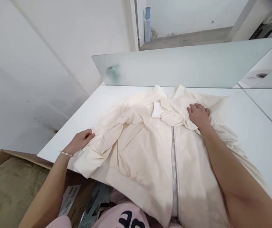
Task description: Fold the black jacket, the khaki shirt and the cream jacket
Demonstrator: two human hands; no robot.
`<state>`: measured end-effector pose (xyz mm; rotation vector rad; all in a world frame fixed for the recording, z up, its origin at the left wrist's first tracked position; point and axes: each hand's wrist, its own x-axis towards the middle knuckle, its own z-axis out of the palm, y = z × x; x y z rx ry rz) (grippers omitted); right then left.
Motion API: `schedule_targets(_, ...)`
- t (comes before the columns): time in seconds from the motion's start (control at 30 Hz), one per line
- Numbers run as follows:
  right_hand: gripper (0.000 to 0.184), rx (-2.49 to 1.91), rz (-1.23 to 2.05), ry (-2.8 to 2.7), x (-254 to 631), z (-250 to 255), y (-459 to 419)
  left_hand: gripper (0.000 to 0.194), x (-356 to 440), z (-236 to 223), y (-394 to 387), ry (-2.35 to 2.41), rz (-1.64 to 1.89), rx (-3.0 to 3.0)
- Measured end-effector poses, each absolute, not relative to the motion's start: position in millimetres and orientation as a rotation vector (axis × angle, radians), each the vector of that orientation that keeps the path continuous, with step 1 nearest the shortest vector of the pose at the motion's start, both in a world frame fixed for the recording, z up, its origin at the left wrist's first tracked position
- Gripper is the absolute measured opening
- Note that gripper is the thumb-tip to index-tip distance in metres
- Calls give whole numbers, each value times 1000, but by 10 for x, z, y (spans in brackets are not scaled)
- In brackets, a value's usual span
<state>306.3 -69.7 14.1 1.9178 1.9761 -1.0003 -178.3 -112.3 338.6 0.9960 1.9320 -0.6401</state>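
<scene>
your left hand rests half-curled on the folded sleeve of the cream zip jacket; your right hand lies spread flat on its chest, gripping nothing.

Right hand palm down, fingers slightly spread; left hand on edge, fingers loosely curled.

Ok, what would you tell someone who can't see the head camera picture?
A cream zip-up jacket lies spread on a white table. A person's right hand presses a fold, and the left hand touches a sleeve.
</scene>
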Motion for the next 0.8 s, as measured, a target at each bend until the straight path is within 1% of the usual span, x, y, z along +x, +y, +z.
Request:
schedule_targets(0.13,45,1928,-1038,1965,3072,125,-696,39,-1493,3501,-665,2021,-157,612)
schedule_targets(0.2,44,1925,-1065,1938,3067,133,-684,36,-1216,3481,-382,1993,7,499)
schedule_targets(0.3,42,1935,-1103,1896,3046,168,-665,37,-670,3279,-64,1825,189,439)
schedule_targets(0.37,41,1962,-1138,1875,3036,192,-653,39,-298,3049,20,1707,270,412)
schedule_targets(0.4,40,1976,-1159,1867,3037,201,-644,37,-133,2921,24,1612,289,411)
schedule_targets(0.47,38,1989,-1206,1848,3049,216,-609,27,122,2674,-20,1389,229,448)
schedule_targets(0.53,36,1989,-1253,1827,3068,249,-541,27,253,2465,-88,1270,154,593)
schedule_targets(0.6,37,2001,-1294,1819,3067,334,-439,24,259,2297,-138,1290,78,870)
schedule_targets(0.67,32,2017,-1366,1837,3015,500,-321,21,172,2150,-155,1340,-65,1213)
schedule_targets(0.73,21,2001,-1567,1847,2900,742,-220,24,43,2011,-159,1331,-274,1513)
schedule_targets(0.77,18,1953,-1735,1830,2822,880,-187,26,-21,1946,-161,1298,-382,1615)
schedule_targets(0.8,21,1861,-1923,1805,2736,1020,-171,26,-78,1890,-166,1252,-472,1682)
